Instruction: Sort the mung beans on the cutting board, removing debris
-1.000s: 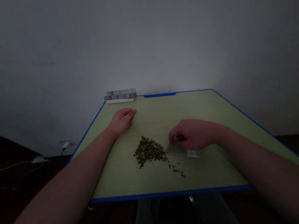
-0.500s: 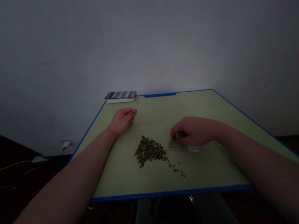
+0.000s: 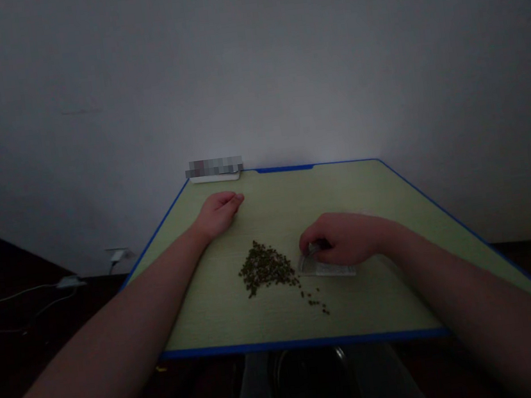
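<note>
A pile of small dark green beans (image 3: 264, 269) lies in the middle of a light green table with a blue edge (image 3: 307, 342). A few loose beans (image 3: 315, 301) trail toward the near edge. My right hand (image 3: 342, 236) is curled, its fingers closed on a small clear plastic piece (image 3: 327, 269) that rests on the table just right of the pile. My left hand (image 3: 218, 211) lies flat on the table behind and left of the pile, fingers together and stretched, holding nothing.
A phone-like flat object (image 3: 214, 170) sits at the table's far left edge against the white wall. A dark round bowl (image 3: 312, 387) stands below the near table edge. Cables and a plug (image 3: 70, 282) lie on the floor at left.
My right hand, with the clear plastic piece, drew back a little from the pile and has returned close to it. The left hand has not moved.
</note>
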Tool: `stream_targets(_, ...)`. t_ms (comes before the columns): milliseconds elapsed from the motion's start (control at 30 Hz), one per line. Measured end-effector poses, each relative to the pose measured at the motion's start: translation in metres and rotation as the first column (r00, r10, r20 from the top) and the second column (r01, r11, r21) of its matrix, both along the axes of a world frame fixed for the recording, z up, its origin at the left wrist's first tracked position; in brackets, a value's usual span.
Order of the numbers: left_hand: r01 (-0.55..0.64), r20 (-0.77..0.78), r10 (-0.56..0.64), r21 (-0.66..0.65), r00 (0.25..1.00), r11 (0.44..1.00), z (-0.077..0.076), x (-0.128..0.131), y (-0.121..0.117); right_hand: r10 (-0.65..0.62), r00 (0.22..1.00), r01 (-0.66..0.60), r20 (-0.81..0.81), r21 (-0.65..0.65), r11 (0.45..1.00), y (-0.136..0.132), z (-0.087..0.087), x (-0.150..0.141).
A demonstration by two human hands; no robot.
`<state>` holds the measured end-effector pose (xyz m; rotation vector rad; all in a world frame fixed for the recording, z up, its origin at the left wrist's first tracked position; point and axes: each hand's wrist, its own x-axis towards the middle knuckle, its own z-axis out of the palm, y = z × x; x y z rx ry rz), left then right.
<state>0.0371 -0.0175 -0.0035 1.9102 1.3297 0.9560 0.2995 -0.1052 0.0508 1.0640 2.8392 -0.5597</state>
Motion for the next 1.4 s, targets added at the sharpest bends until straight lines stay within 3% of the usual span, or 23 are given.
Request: stream_targets(1400,-0.006,0.004,0.006,-0.015,1.000,1.000,0.0011,0.0009,-0.0005,0.070,0.997,-0.072,-0.025,-0.112,0.991,-0.0067,0.0018,-0.0052)
